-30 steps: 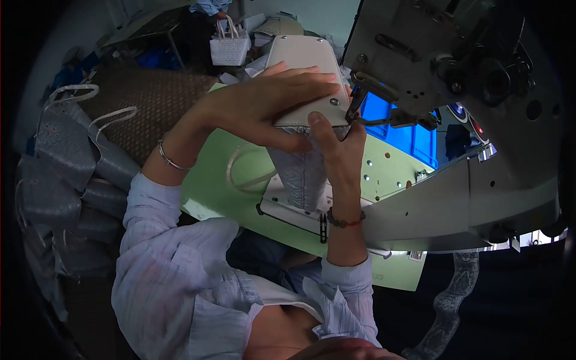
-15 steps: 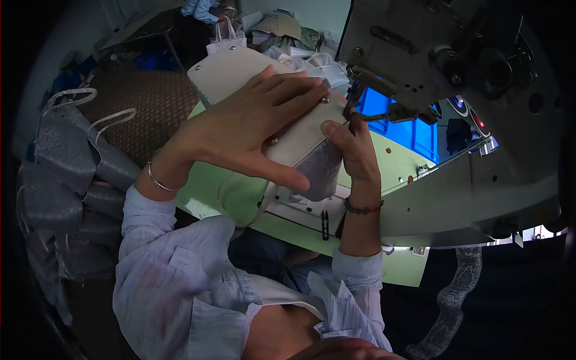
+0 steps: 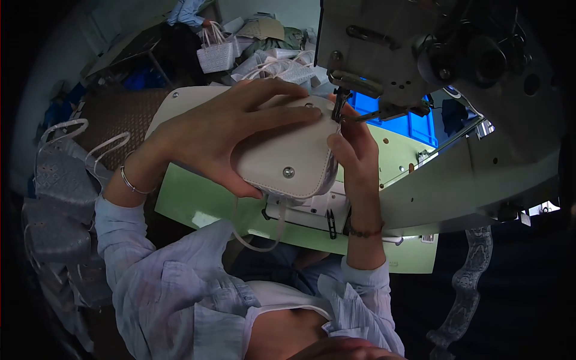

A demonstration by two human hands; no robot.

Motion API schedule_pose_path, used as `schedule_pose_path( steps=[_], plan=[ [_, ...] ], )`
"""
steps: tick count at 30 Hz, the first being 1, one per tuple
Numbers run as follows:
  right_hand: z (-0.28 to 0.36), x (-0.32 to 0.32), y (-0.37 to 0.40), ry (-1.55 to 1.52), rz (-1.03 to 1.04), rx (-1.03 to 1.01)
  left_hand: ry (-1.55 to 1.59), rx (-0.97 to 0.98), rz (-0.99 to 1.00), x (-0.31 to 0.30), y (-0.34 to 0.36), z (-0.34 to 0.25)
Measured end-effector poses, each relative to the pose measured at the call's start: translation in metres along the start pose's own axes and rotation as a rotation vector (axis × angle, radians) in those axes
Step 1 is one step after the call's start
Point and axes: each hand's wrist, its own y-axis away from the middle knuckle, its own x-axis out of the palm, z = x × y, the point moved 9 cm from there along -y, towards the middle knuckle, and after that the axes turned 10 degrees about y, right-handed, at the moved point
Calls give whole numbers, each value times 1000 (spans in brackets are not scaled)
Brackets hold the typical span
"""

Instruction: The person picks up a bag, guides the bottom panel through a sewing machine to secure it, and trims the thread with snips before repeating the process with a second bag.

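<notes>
A white handbag [image 3: 264, 153] lies with its base facing up, showing round metal studs and a stitched rim. My left hand [image 3: 225, 129] rests across that base, fingers and thumb spread wide, the thumb at the near edge. At the bag's right end, my right hand [image 3: 357, 147] pinches the rim between thumb and fingers, its fingertips partly hidden. Right beside those fingers is the presser foot [image 3: 339, 103] of a sewing machine [image 3: 384, 54]. A pale strap [image 3: 264, 247] loops below the bag.
Thread snips [image 3: 331, 223] lie on the green worktable [image 3: 192, 201]. Behind it stands a blue crate [image 3: 390, 123]. Grey bags [image 3: 66, 171] are piled at left. Farther back, a person's hand [image 3: 208, 24] holds a white woven bag [image 3: 216, 58]. A patterned strip [image 3: 465, 279] hangs at right.
The bag has turned, so its rounded end now faces the machine and me more. My left hand has shifted left and down with it. My right hand still holds the rim.
</notes>
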Motion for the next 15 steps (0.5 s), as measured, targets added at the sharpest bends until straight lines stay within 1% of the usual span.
schedule_pose_path(
  steps=[1, 3, 4, 6, 7, 9, 13, 15],
  plan=[
    [3, 8, 14, 0, -3, -7, -6, 5, 1, -2, 0, 0],
    [29, 5, 48, 187, -176, -265, -30, 127, 23, 1, -2, -10],
    [31, 7, 57, 184, -174, -261, -28, 121, 25, 2, -2, -8],
    [43, 30, 70, 551, -45, -383, 57, 154, -8, 1, -1, -3],
    [41, 33, 74, 549, -44, -380, 59, 151, -7, 0, -2, -1],
    [39, 44, 79, 765, -95, -406, 71, 189, -9, -6, 0, -1],
    [37, 42, 81, 780, -98, -415, 73, 179, -3, -9, -2, -3],
    [38, 40, 78, 776, -92, -396, 96, 139, 17, -7, -4, 0]
  ],
)
